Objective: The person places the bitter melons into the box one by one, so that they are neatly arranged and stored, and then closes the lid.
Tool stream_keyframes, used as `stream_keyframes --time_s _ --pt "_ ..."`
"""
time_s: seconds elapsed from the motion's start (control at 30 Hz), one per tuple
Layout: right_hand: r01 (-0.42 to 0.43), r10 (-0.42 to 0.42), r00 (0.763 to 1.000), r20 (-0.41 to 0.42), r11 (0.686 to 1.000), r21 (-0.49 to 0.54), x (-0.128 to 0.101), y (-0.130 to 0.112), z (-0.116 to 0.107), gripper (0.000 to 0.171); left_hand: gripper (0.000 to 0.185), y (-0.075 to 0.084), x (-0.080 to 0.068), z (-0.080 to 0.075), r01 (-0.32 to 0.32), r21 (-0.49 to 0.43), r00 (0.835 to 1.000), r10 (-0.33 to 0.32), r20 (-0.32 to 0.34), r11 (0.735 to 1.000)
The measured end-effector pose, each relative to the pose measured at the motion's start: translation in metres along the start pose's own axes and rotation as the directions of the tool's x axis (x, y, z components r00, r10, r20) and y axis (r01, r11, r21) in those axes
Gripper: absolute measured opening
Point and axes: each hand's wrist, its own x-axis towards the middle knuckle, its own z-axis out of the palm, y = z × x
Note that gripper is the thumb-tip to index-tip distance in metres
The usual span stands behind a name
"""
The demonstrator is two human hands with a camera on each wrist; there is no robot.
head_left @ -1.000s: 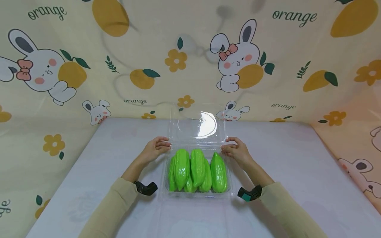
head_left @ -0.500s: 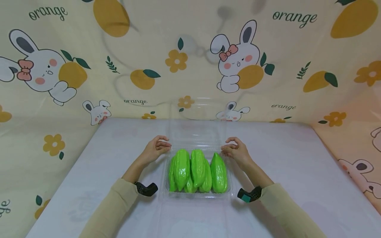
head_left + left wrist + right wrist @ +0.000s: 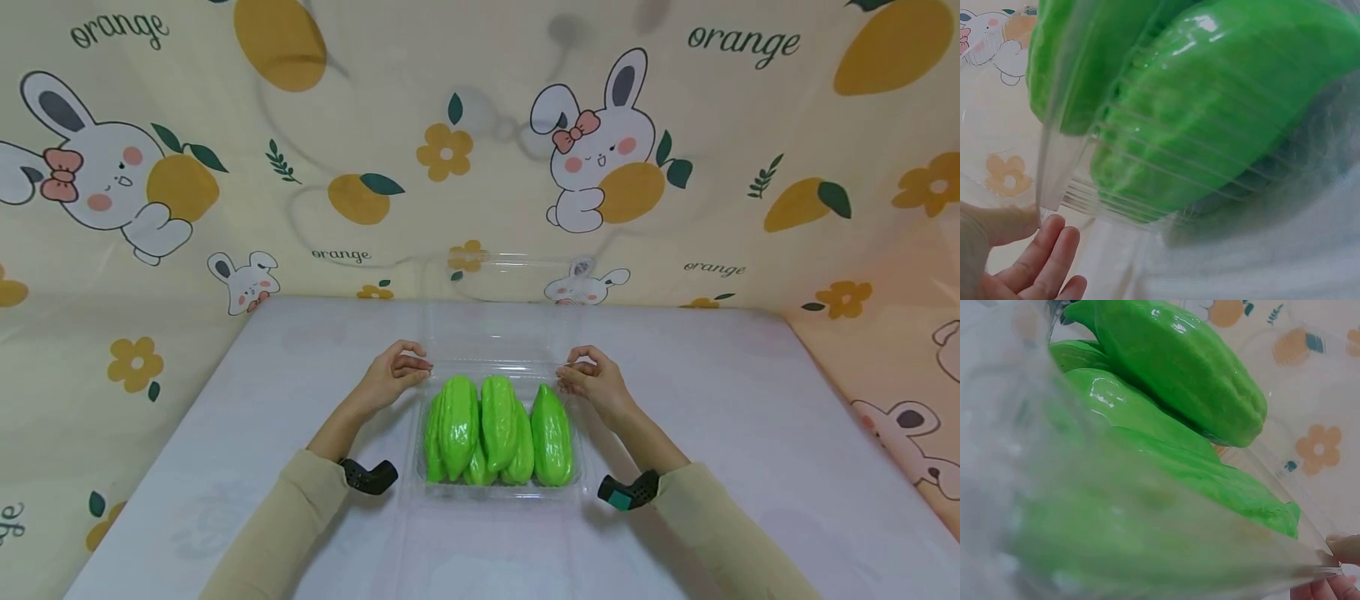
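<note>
A clear plastic clamshell box (image 3: 504,492) sits at the middle of the table with its clear lid (image 3: 491,342) standing raised at the back. Several glossy green bitter melons (image 3: 498,421) lie in it, some stacked on others and one at the right side. My left hand (image 3: 390,377) pinches the box's back left corner; in the left wrist view its thumb (image 3: 1013,225) and forefinger meet on the plastic edge. At the back right corner, my right hand (image 3: 598,383) pinches the rim between thumb (image 3: 1344,547) and fingers. The melons hide most of the box floor.
The white table (image 3: 300,533) has a clear plastic sheet or mat in front of the box, hard to make out. Behind stands a cream cloth backdrop (image 3: 480,67) with printed rabbits and oranges. Each wrist wears a black device (image 3: 369,477).
The bright reflection on the lid has gone, and the lid's angle has shifted slightly. Both hands keep their hold at the corners, almost still. The bitter melons have not moved.
</note>
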Motion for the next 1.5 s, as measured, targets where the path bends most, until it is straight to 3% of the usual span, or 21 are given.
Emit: stream_keyframes --time_s 0.77,0.9,1.1,1.2,1.43,1.5 --pt "0.006 -0.006 1.000 0.012 1.000 0.004 -0.0021 -0.0021 0.0004 0.011 0.025 -0.0009 0.0023 -0.0013 -0.047 0.025 0.997 0.046 0.057 0.999" --pt "-0.004 0.004 1.000 -0.001 0.999 -0.050 -0.0019 -0.0028 0.0004 0.009 0.023 -0.0007 0.0024 -0.0003 -0.047 0.056 0.998 0.044 0.052 0.997" --pt "-0.012 0.010 1.000 -0.013 0.989 -0.148 -0.0021 -0.0019 0.0011 0.035 0.019 -0.0016 0.0000 -0.0002 -0.045 0.066 0.999 0.043 0.032 0.997" --pt "-0.010 0.012 1.000 0.010 0.990 -0.143 -0.0020 -0.0010 0.0007 0.037 0.019 -0.0016 -0.0009 0.0001 -0.051 0.057 0.998 0.049 0.034 0.997" --pt "0.006 0.009 0.999 0.050 0.958 -0.286 -0.0015 -0.0009 -0.0003 0.040 0.024 0.0000 -0.0011 0.0016 -0.028 0.049 0.999 0.027 0.018 0.998" --pt "-0.002 0.021 0.997 0.068 0.963 -0.270 -0.0026 -0.0013 0.0000 0.040 0.024 -0.0004 -0.0011 0.0019 -0.024 0.047 1.000 0.024 0.015 0.999"
